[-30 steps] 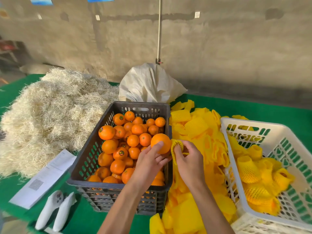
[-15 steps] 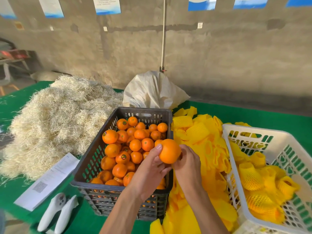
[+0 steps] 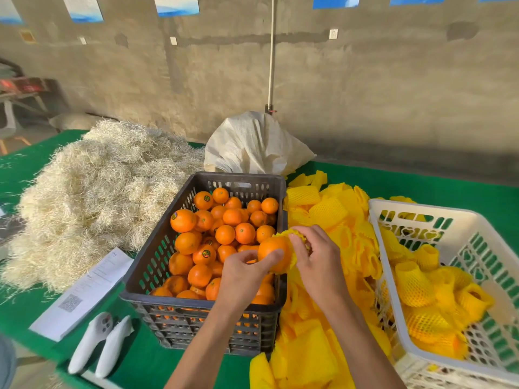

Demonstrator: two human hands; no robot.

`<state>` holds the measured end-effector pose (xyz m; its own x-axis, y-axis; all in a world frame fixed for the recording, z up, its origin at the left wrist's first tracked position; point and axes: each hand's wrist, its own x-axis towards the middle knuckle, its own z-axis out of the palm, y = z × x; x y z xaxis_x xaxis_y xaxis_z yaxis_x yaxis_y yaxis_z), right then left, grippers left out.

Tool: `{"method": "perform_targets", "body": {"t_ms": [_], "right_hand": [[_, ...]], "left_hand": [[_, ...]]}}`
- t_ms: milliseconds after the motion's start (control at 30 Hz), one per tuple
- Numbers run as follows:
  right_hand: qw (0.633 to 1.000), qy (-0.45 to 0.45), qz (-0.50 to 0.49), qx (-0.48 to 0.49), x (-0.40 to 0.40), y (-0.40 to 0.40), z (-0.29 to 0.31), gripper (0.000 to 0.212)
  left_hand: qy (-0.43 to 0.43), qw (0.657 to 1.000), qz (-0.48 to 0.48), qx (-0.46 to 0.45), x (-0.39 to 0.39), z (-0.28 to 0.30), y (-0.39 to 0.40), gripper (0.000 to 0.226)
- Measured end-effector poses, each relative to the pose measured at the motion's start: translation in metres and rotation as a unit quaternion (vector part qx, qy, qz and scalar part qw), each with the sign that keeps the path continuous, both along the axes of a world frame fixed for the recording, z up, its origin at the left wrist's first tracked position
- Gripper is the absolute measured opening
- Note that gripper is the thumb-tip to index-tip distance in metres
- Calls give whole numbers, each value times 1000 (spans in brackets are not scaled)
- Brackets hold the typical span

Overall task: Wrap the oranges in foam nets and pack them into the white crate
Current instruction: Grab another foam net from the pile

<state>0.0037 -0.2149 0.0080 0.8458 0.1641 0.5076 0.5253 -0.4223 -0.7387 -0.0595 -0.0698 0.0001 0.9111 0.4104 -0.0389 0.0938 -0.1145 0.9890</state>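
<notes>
While half a second ago the orange (image 3: 271, 249) was still bare and perched up on the fingertips, it now has a yellow foam net (image 3: 295, 237) started over its right side, so the wrapping step is properly underway. It sits just right of the frame's centre, over the right rim of the dark crate (image 3: 157, 265) that's full of loose oranges (image 3: 224, 234).

The left hand (image 3: 243, 272) has its grip curled around the fruit from below and the left, holding it steady. The right hand (image 3: 316, 258) has its fingers pinched on the net, stretching the mouth over the fruit. From what I can see the net covers only the far and right edge so far; most of the peel facing the camera is still bare.

My read: the net still needs pulling the rest of the way across before this one is ready to pack. The white crate (image 3: 438, 211) at the right of the frame already has a bunch of wrapped ones in it, so that's where it goes next, I'd guess. The spare nets (image 3: 320, 209) are heaped on the green bench (image 3: 421, 181) between the two crates, within easy reach.
</notes>
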Motion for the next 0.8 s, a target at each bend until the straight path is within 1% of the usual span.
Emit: {"method": "perform_targets", "body": {"t_ms": [67,100,200,267,300,367,400,467,500,567,667,733,800], "right_hand": [[998,-54,21,-28,-11,5,0,24],[997,-68,25,-32,-15,7,0,24],[997,-79,-4,-7,-18,5,0,22],[997,-78,-30,4,-17,1,1,20],[996,-81,-37,0,-16,-1,3,20],[997,-74,-23,5,-14,-5,4,19],[998,-52,-8,20,-14,-6,5,20],[999,-1,11,48,-13,-6,6,20],[998,7,11,54,-13,-6,6,19],[998,5,2,60,-13,-6,6,21],[997,4,4,71,-14,-7,4,22],[997,5,9,74,-14,-7,2,18],[996,2,2,87,-15,-6,1,11]], "left_hand": [[-31,997,27,59,3,3,-5,72],[-36,995,45,87,6,6,-7,71],[-33,975,68,207,10,9,-11,54],[-67,959,54,270,9,7,-12,51],[-87,954,44,282,8,7,-12,51],[-119,956,22,267,7,7,-10,52],[-126,959,7,253,7,6,-8,54],[-124,966,-34,222,8,8,-8,58],[-119,972,-57,194,8,9,-10,60],[-119,979,-88,138,7,11,-14,61],[-140,982,-93,89,3,13,-17,53],[-146,982,-95,68,1,12,-17,49],[-152,980,-110,67,1,11,-18,48]]}}
